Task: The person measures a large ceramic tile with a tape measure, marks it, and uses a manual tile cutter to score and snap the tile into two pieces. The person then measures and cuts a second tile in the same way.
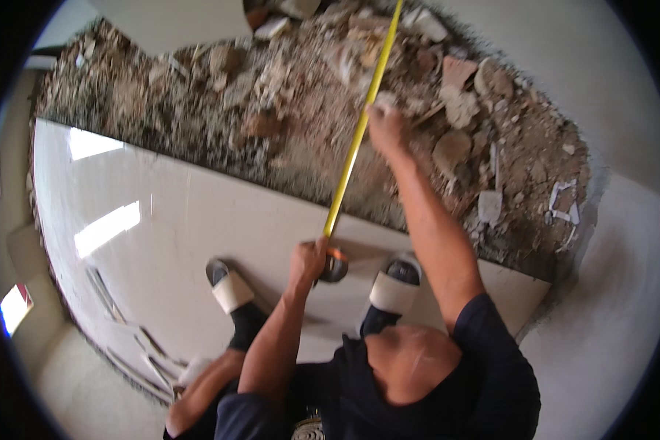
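My left hand [308, 262] is closed at the near end of a tape measure [335, 265], whose dark case with an orange part sits just right of my fingers, low over the pale floor tile. From there the yellow blade [352, 158] runs out and up, past the tile's edge and across the rubble to the top of the view. Farther along, my right hand [389, 130] is closed at the blade's right edge, its arm stretched forward; the fingertips are partly blurred.
Glossy large tile [191, 213] lies under my slippered feet. Beyond its straight edge is a rough bed of rubble [271, 103] with broken stone and tile pieces. Thin strips [136, 330] lie at the left. Smooth grey surface [609, 242] borders the rubble on the right.
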Tool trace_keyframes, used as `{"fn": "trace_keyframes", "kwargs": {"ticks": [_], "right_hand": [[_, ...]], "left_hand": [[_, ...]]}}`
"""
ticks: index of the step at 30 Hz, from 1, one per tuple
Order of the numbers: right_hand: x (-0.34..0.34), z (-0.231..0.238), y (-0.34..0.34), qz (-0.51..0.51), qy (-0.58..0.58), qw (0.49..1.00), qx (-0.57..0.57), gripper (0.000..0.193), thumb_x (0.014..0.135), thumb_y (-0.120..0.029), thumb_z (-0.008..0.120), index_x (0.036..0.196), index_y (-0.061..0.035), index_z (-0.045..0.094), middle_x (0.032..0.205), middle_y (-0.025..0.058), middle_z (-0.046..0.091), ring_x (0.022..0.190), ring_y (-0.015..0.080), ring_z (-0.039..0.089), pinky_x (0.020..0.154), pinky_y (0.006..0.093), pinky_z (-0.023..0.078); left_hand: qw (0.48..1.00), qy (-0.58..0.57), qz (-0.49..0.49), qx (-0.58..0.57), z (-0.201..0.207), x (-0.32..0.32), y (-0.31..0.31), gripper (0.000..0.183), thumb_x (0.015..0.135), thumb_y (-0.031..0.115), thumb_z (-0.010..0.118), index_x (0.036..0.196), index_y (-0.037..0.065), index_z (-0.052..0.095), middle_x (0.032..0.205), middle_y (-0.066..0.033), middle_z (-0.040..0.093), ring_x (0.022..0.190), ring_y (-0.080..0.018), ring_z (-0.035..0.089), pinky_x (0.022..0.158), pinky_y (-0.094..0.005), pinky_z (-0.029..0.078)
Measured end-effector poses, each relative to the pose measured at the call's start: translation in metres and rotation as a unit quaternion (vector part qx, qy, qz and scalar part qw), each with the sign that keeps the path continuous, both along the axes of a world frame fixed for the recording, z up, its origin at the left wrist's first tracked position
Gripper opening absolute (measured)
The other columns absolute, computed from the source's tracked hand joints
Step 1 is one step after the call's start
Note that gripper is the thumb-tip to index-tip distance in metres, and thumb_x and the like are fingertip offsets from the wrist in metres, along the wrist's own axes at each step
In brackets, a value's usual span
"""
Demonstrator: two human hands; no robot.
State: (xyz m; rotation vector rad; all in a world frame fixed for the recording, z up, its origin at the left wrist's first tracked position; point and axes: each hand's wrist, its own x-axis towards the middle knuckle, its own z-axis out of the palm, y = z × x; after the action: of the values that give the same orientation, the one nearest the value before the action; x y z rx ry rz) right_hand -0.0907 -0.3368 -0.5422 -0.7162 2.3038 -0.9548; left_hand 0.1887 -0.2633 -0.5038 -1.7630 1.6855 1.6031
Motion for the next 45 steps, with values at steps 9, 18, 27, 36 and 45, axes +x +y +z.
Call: {"fn": "trace_keyframes", "kwargs": {"ticks": [9,18,27,36,45], "right_hand": [[-0.001,-0.003,0.000,0.007,-0.002,1.000,-0.018,0.043,0.085,-0.034,0.052,0.106,0.0024,0.063,0.092,0.0216,0.066,0.086,0.0316,0.065,0.076,0.0384,0.049],[-0.001,0.001,0.002,-0.003,-0.058,0.998,-0.005,0.042,0.086,-0.034,0.053,0.107,0.0017,0.063,0.092,0.0219,0.066,0.086,0.0309,0.065,0.076,0.0379,0.050],[0.001,0.010,-0.001,-0.004,-0.062,0.998,0.016,0.043,0.086,-0.034,0.052,0.109,0.0014,0.062,0.093,0.0214,0.066,0.086,0.0316,0.065,0.077,0.0382,0.050],[0.003,-0.002,-0.001,-0.009,-0.002,1.000,0.016,0.043,0.085,-0.038,0.052,0.105,-0.0018,0.064,0.091,0.0213,0.066,0.084,0.0350,0.065,0.075,0.0414,0.049],[0.001,-0.002,-0.002,-0.016,-0.080,0.997,0.014,0.044,0.085,-0.035,0.054,0.105,0.0031,0.063,0.093,0.0205,0.066,0.089,0.0317,0.063,0.078,0.0369,0.047]], "left_hand": [[0.998,-0.037,0.027,0.036,-0.004,0.001,-0.004,0.043,0.087,0.037,0.054,0.070,-0.002,0.063,0.053,-0.0065,0.052,0.050,-0.0124,0.045,0.050,-0.0328,0.039],[0.997,-0.043,0.034,0.049,-0.003,0.000,-0.005,0.042,0.087,0.036,0.054,0.071,-0.002,0.063,0.054,-0.0067,0.050,0.052,-0.0127,0.045,0.051,-0.0331,0.040],[0.997,-0.042,0.037,0.053,0.001,-0.002,-0.006,0.042,0.087,0.037,0.054,0.073,-0.001,0.065,0.055,-0.0066,0.052,0.052,-0.0130,0.047,0.051,-0.0328,0.040],[0.998,-0.022,0.040,0.048,-0.004,0.002,-0.004,0.042,0.088,0.036,0.053,0.075,-0.002,0.065,0.055,-0.0082,0.053,0.052,-0.0118,0.047,0.051,-0.0325,0.041],[0.999,-0.012,0.026,0.040,0.008,-0.003,-0.006,0.041,0.088,0.035,0.052,0.076,-0.002,0.066,0.057,-0.0079,0.055,0.055,-0.0121,0.049,0.052,-0.0320,0.041]]}}
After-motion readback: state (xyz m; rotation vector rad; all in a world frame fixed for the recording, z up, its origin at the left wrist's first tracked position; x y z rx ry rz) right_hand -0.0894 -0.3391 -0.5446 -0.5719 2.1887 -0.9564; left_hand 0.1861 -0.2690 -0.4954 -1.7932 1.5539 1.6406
